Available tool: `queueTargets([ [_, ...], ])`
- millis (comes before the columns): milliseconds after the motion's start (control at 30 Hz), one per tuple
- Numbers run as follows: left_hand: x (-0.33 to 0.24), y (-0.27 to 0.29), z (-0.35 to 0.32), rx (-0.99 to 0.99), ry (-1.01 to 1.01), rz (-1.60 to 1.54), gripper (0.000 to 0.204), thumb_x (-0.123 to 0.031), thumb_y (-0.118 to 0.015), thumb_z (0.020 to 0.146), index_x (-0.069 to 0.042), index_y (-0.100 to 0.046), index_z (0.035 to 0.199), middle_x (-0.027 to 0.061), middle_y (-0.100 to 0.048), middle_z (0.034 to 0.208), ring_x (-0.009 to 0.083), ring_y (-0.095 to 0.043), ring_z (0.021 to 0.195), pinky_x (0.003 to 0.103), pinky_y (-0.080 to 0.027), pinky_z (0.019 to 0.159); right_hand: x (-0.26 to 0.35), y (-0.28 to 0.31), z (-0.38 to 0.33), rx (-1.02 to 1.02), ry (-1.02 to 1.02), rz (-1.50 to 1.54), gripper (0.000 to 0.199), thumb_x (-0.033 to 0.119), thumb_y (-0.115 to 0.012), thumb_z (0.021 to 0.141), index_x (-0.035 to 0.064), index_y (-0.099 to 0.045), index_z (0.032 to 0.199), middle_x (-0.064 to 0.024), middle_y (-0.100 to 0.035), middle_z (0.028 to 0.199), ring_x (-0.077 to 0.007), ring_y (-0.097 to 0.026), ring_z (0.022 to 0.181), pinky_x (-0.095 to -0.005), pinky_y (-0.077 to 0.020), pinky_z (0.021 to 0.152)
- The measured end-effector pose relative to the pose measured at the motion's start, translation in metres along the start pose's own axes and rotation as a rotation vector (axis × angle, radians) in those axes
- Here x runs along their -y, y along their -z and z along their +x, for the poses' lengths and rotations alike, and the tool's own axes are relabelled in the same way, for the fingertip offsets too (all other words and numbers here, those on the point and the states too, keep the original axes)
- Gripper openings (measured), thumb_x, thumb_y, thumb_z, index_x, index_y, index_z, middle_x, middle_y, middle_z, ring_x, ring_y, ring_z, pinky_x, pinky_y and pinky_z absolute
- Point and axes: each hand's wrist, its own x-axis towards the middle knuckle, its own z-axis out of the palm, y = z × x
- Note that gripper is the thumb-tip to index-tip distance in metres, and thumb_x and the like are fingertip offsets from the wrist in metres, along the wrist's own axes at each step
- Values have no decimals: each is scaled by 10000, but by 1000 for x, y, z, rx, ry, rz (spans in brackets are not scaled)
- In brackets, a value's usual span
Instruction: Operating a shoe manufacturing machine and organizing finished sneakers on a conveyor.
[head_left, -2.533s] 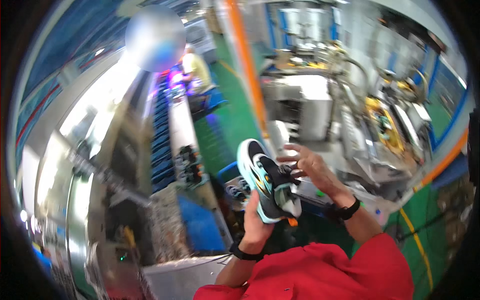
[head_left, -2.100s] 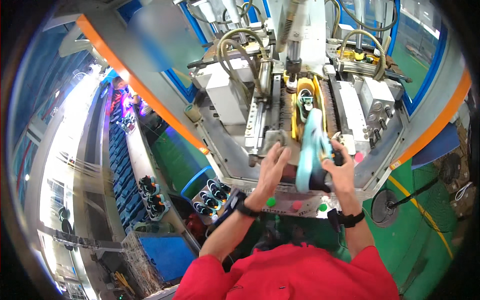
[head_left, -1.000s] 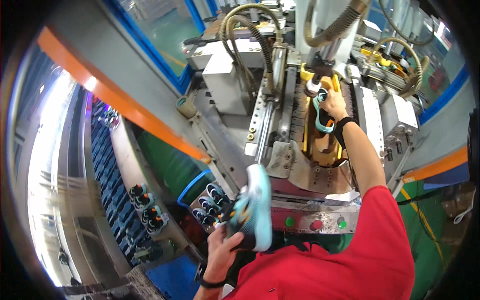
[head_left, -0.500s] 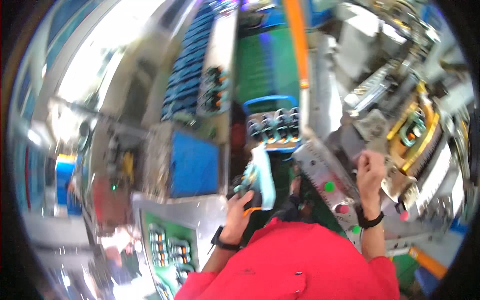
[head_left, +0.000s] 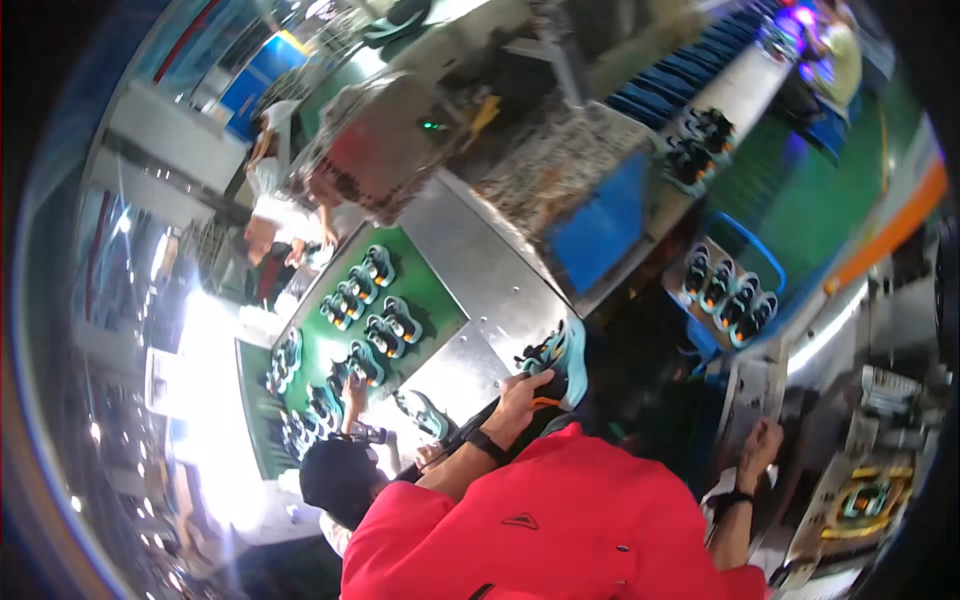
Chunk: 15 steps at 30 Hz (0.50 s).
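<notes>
My left hand grips a sneaker by its heel end, with the thumb on top. The sneaker has a black upper, a pale turquoise sole and a bit of orange at the heel. It is held in front of my red shirt, near the corner of a metal worktop. My right hand is off to the right, its fingers curled in with nothing showing in them. A machine part with a yellow frame lies nearest to it, farther right.
Several sneakers stand on a green table mat at left. A dark-haired co-worker reaches there; another person is beyond. A blue-framed cart carries several sneakers. A blue-sided machine and a conveyor stand ahead.
The view has swung left, bringing the green mat and co-worker into sight, while the cart and right-hand machinery shift right. The sneaker stays in my left hand.
</notes>
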Motion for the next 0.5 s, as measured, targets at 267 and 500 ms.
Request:
queueTargets([
  [267,-38,154,125,-338,-139,-149,309,-45,-733,771,103,-587,999,187,-667,889,316,-693,726,439,-598,613,186,45,200,-123,239,223,229,75,-627,881,18,-605,1102,-118,-624,991,-223,-593,856,-336,-475,744],
  [500,-76,302,271,-626,-478,134,413,-147,-743,703,43,-568,1025,197,-663,925,301,-672,749,397,-542,671,531,55,372,-94,822,108,239,155,-613,941,43,-623,1152,-42,-666,1056,-130,-601,926,-268,-479,770],
])
